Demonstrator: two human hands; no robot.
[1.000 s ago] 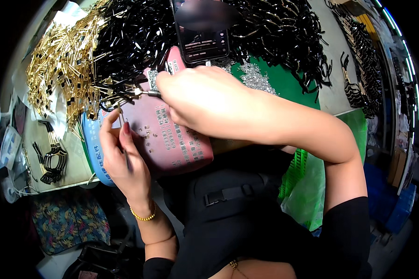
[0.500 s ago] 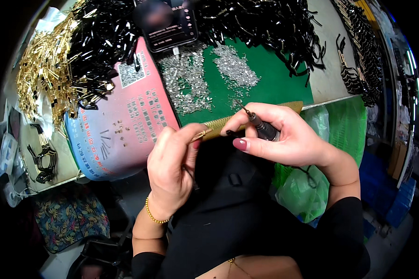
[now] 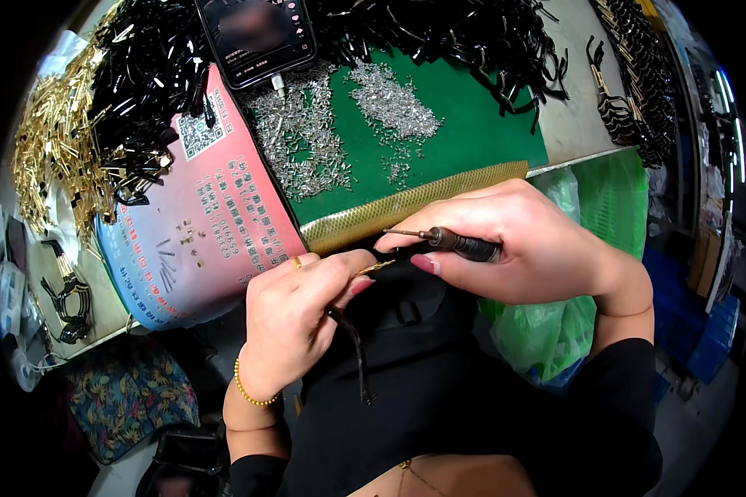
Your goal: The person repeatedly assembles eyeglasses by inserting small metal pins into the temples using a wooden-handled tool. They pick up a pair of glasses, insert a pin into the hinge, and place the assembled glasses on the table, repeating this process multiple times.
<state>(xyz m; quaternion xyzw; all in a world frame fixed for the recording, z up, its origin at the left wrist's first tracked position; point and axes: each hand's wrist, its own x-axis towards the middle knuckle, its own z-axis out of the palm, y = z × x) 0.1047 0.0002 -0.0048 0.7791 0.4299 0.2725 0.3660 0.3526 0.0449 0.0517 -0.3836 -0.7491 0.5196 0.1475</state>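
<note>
My left hand (image 3: 294, 311) is closed around a gold and black eyeglass temple (image 3: 358, 360). Its thin gold end (image 3: 378, 267) pokes out past the thumb and forefinger, while the dark curved end hangs below the palm. In my right hand (image 3: 510, 240) lies a small dark-handled screwdriver (image 3: 464, 244), its slim shaft lying roughly level and pointing left, just above the gold end and apart from it. Whether the right fingertips also pinch a tiny part cannot be made out. Both hands are in front of the table's gold-mesh edge (image 3: 414, 199).
Tiny silver metal pieces (image 3: 394, 103) lie on a green mat (image 3: 481, 108). A phone (image 3: 257, 41) with a cable stands behind them. Piles of gold temple parts (image 3: 54, 157) and black ones (image 3: 149, 74) flank it. Green plastic bags (image 3: 547, 331) hang at the right.
The screwdriver has swung from pointing up-left to nearly level, closer to the gold end. The temple's dark end now hangs into sight under my left hand. The whole view has shifted slightly.
</note>
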